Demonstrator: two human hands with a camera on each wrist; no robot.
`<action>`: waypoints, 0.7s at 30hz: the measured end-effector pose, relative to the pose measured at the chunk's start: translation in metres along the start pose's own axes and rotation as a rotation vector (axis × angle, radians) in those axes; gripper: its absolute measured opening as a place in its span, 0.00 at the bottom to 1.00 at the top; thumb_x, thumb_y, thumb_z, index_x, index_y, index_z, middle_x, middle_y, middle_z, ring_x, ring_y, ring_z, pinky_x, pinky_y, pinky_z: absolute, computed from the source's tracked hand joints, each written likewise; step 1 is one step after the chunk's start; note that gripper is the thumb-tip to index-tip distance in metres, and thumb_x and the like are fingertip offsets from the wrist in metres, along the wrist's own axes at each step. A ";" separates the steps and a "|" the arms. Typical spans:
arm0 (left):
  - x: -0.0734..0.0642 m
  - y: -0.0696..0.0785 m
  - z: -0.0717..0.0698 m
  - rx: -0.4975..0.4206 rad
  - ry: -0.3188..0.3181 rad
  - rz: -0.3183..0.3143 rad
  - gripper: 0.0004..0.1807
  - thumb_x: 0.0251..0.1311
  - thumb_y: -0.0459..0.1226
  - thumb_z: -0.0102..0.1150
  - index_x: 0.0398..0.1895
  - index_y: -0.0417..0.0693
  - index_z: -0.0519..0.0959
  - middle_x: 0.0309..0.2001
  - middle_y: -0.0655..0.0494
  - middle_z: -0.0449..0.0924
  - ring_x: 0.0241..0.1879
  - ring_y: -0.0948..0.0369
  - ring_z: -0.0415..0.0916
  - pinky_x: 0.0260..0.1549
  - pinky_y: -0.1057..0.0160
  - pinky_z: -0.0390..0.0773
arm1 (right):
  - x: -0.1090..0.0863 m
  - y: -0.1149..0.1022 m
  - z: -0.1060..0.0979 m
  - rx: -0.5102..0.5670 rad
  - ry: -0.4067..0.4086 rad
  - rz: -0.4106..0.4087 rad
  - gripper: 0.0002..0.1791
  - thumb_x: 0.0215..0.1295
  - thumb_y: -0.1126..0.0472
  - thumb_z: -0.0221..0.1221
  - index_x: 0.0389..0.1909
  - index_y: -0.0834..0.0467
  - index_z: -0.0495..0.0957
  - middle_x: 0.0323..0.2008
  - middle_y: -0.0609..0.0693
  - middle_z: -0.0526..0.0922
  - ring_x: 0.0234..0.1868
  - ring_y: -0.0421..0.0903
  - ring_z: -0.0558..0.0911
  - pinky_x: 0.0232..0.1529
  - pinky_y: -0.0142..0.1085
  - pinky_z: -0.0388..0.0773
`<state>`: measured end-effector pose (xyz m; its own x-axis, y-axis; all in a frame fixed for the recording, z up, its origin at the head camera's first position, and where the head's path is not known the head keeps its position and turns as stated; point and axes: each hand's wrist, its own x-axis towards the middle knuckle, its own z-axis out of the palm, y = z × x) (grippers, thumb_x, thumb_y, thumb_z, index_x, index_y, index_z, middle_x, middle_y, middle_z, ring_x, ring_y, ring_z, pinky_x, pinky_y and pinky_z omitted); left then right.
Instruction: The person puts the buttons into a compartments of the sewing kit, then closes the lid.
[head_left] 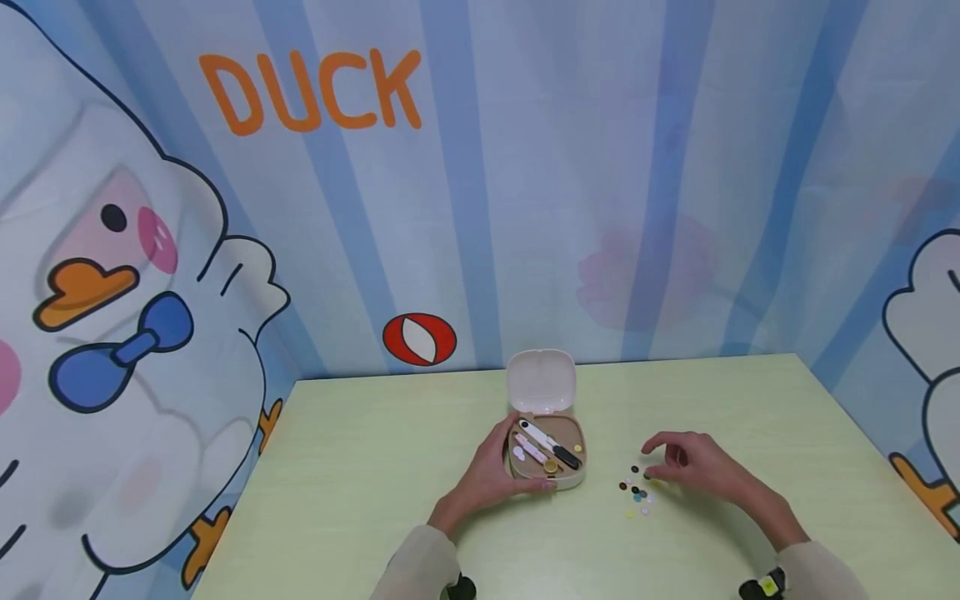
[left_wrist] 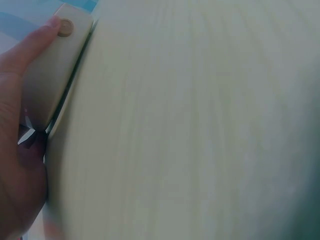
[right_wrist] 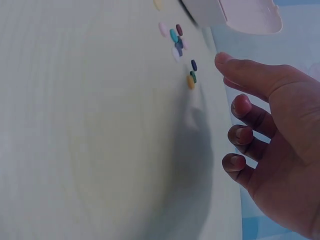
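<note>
Left hand (head_left: 486, 473) grasps an open white rounded box (head_left: 573, 480), lower centre of frame, right hand (head_left: 696, 468) released, loosely bent, near small multicoloured round discs (head_left: 635, 490), lower right, on pale yellow counter (head_left: 360, 467)

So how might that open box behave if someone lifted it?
The box is probably stiff, given its smooth, even edges. Its raised lid might make it tip backward. The white-and-black pen lying inside could slide if tilted.

Hand (left_wrist: 9, 120) gripping pale case (left_wrist: 47, 75), pale tabletop (left_wrist: 170, 125)
</note>
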<state>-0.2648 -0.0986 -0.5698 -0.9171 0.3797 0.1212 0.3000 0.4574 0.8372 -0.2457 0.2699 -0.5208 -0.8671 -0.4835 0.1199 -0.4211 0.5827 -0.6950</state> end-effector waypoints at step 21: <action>-0.001 0.002 -0.001 0.003 0.003 0.001 0.66 0.47 0.58 0.82 0.85 0.61 0.49 0.80 0.55 0.56 0.78 0.52 0.54 0.73 0.41 0.61 | -0.022 0.019 0.010 0.021 -0.008 0.055 0.15 0.64 0.56 0.73 0.48 0.59 0.86 0.23 0.40 0.75 0.24 0.34 0.69 0.25 0.30 0.69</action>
<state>-0.2632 -0.0989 -0.5677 -0.9176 0.3778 0.1240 0.3020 0.4594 0.8353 -0.2320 0.2853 -0.5435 -0.8866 -0.4564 0.0751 -0.3670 0.5952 -0.7149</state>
